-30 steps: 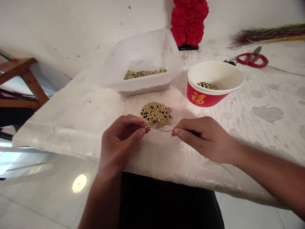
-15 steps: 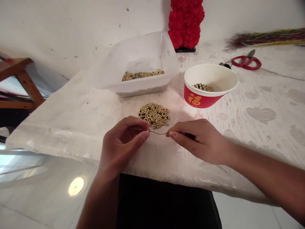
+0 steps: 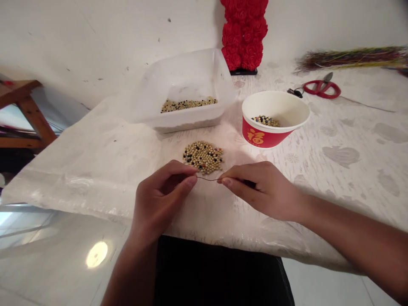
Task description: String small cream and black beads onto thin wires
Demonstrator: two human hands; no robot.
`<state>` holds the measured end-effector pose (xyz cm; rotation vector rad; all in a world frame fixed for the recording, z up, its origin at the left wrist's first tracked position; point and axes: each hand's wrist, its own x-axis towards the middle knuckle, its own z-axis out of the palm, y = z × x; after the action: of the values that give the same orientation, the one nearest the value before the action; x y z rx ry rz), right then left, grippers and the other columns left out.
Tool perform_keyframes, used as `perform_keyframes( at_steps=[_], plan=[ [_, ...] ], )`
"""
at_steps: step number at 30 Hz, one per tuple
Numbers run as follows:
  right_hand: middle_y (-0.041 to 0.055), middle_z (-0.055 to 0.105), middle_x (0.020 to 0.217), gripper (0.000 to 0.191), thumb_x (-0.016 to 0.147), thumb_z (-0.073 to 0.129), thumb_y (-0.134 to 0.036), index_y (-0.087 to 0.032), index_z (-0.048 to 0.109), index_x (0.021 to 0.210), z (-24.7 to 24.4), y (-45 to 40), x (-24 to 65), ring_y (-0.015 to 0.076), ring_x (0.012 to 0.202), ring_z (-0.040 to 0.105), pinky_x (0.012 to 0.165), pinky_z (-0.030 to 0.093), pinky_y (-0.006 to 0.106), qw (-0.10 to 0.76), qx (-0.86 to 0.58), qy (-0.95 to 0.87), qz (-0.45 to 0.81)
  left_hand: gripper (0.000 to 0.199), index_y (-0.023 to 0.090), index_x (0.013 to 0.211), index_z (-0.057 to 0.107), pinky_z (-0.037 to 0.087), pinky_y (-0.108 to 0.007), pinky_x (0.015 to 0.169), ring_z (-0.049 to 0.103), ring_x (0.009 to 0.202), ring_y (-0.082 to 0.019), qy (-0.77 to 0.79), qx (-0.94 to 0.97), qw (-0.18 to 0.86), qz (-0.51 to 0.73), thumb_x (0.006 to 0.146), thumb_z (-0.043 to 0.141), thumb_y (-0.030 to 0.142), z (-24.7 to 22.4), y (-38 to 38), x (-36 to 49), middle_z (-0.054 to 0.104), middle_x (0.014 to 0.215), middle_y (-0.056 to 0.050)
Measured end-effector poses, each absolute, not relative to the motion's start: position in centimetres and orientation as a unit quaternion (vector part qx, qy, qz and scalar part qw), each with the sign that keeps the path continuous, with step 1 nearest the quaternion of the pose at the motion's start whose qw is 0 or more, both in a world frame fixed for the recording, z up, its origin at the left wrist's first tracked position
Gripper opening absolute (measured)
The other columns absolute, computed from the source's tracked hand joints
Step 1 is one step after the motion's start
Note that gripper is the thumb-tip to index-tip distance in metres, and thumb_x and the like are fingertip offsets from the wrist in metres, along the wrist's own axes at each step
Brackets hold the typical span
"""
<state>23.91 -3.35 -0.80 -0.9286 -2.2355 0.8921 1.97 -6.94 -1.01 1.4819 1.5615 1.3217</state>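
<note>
A thin dark wire (image 3: 208, 179) runs between my two hands, sagging slightly in the middle. My left hand (image 3: 165, 193) pinches one end between thumb and forefinger. The other end sits in the pinch of my right hand (image 3: 261, 187). Just beyond my fingertips lies a loose pile of small beads (image 3: 204, 156), mostly tan with black ones and a few coloured ones mixed in. Whether any bead is on the wire inside my fingers is hidden.
Behind the pile stands a translucent plastic bin (image 3: 188, 121) with beads at its bottom. To its right is a red-and-white paper bowl (image 3: 270, 138) holding more beads. Farther back are red-handled scissors (image 3: 321, 89), a bundle of coloured wires (image 3: 350, 58) and a red rose decoration (image 3: 245, 36).
The view has shifted slightly, so the table things appear a little lower and farther left. Both hands keep their pinch on the wire.
</note>
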Motion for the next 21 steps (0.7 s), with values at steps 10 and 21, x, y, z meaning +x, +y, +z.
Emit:
perform_keyframes(
  at_steps=[10, 21],
  plan=[
    [-0.0016, 0.061, 0.068, 0.031, 0.103, 0.048, -0.038, -0.018, 0.071, 0.096, -0.82, -3.33, 23.95, 0.0094, 0.061, 0.051, 0.059, 0.038, 0.023, 0.29, -0.341, -0.825, 0.345, 0.009, 0.023, 0.077, 0.071, 0.056, -0.027, 0.069, 0.067, 0.073, -0.016, 0.62, 0.567, 0.293, 0.456, 0.082, 0.07, 0.03, -0.73, -6.94, 1.95, 0.069, 0.073, 0.001],
    [-0.0055, 0.049, 0.064, 0.028, 0.099, 0.055, -0.038, -0.018, 0.061, 0.082, -0.89, -3.34, 23.98, 0.0063, 0.057, 0.041, 0.052, 0.031, 0.02, 0.311, -0.373, -0.764, 0.424, 0.01, 0.022, 0.074, 0.068, 0.047, -0.023, 0.066, 0.06, 0.07, -0.012, 0.626, 0.57, 0.282, 0.451, 0.082, 0.068, 0.028, -0.68, -7.16, 2.07, 0.065, 0.07, 0.003]
  ],
)
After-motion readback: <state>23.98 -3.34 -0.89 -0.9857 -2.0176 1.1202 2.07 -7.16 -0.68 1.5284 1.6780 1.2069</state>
